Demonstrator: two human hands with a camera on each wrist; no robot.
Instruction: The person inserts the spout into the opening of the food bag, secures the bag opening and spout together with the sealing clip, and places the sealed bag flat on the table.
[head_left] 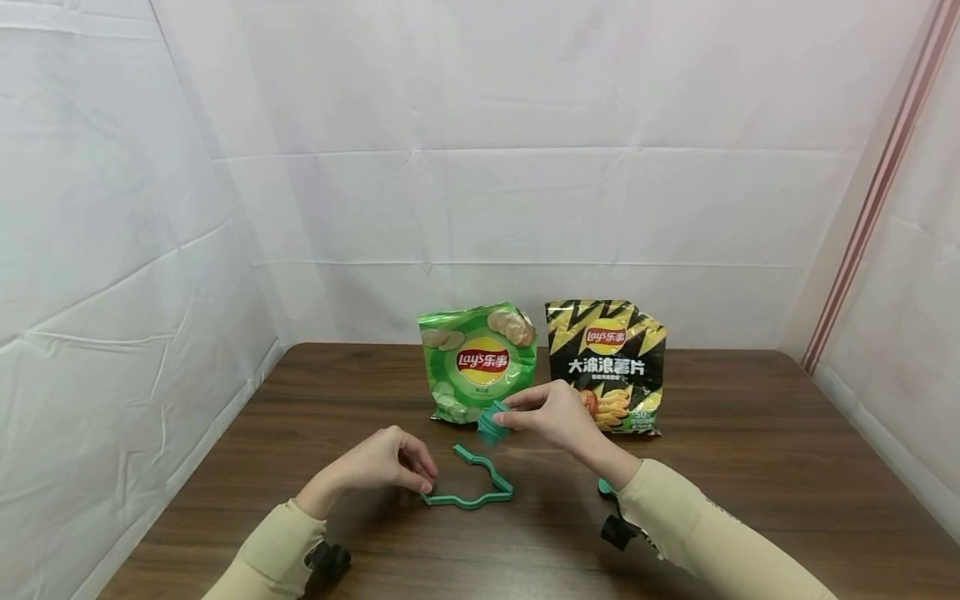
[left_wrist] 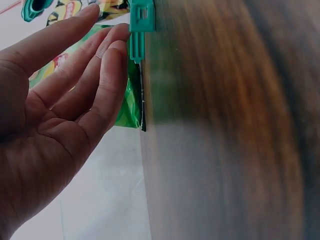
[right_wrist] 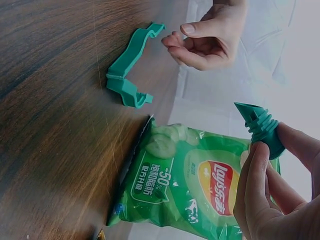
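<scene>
In the head view my right hand [head_left: 558, 417] holds a small green threaded spout [head_left: 492, 422] above the table. The right wrist view shows that spout [right_wrist: 262, 130] pinched between thumb and fingers, its slanted pointed end toward the left hand. A green hinged bag clip [head_left: 468, 502] lies unfolded on the table, bent at its hinge. My left hand [head_left: 390, 462] is beside the clip's near left end, fingers loosely bent. The right wrist view has a gap between the left hand [right_wrist: 212, 40] and the clip [right_wrist: 130, 60], with nothing in that hand.
A green Lay's chip bag [head_left: 480, 367] and a black-and-yellow Lay's bag [head_left: 607, 367] stand upright behind the hands. A small round green piece [head_left: 606, 487] lies by the right wrist, partly hidden by the sleeve. White cloth [head_left: 525, 208] hangs behind the wooden table [head_left: 750, 433].
</scene>
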